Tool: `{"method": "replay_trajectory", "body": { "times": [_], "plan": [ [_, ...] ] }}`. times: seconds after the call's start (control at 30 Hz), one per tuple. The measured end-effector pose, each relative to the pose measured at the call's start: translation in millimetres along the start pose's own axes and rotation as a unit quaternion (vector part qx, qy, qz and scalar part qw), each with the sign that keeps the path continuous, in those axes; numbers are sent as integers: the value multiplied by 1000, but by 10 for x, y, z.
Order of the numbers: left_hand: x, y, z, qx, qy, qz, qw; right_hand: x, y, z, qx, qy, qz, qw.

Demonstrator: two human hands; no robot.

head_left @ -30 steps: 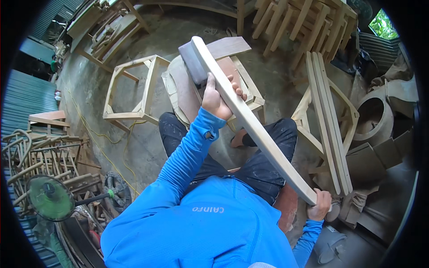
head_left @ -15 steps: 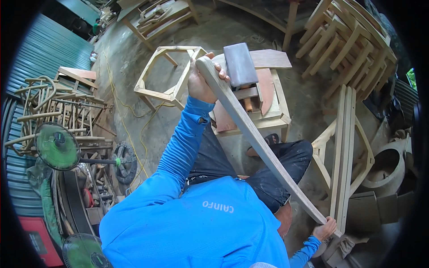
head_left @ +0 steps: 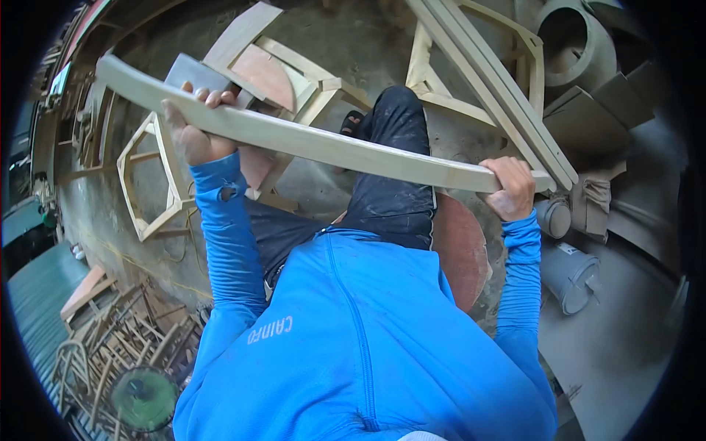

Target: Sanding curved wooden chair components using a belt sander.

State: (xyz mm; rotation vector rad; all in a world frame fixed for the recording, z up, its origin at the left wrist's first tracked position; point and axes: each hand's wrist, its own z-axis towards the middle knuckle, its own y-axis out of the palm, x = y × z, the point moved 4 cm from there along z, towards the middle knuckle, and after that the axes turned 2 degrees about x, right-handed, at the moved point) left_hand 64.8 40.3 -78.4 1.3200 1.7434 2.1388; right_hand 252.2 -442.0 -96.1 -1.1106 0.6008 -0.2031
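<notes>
A long, slightly curved wooden piece (head_left: 323,141) stretches across in front of me above my lap. My left hand (head_left: 198,131) grips it near its left end, the fingers hooked over the far edge. Close to the right end, my right hand (head_left: 510,185) is wrapped round it. Just beyond my left hand is a grey rectangular block (head_left: 193,73), partly hidden by the wooden piece. The block sits over a low wooden stand (head_left: 323,94) with a reddish rounded board (head_left: 266,73) on top.
Two long straight wooden bars (head_left: 494,88) lean across a wooden frame (head_left: 421,62) at the far right. Another open wooden frame (head_left: 176,192) stands on the left. A grey cylindrical can (head_left: 571,275) is beside my right arm. A green fan (head_left: 144,398) stands at lower left.
My view has turned toward the right. The wooden piece has swung from a steep slant to nearly crosswise, my right hand coming up and forward from the lower right. Both hands keep hold of it.
</notes>
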Motion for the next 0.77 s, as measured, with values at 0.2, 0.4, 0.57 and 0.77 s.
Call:
{"method": "replay_trajectory", "body": {
  "times": [0.2,0.4,0.57,0.77],
  "plan": [
    [-187,-103,18,1,-27,-65,997,695,-178,-806,162,29,-269,949],
    [-507,96,-332,108,-28,7,994,262,184,-760,123,8,-141,982],
    [-580,35,-458,212,-2,81,974,-445,603,-256,94,-80,48,991],
    [-189,-41,148,124,198,488,841,-748,673,121,-37,-16,169,985]
  ]
}}
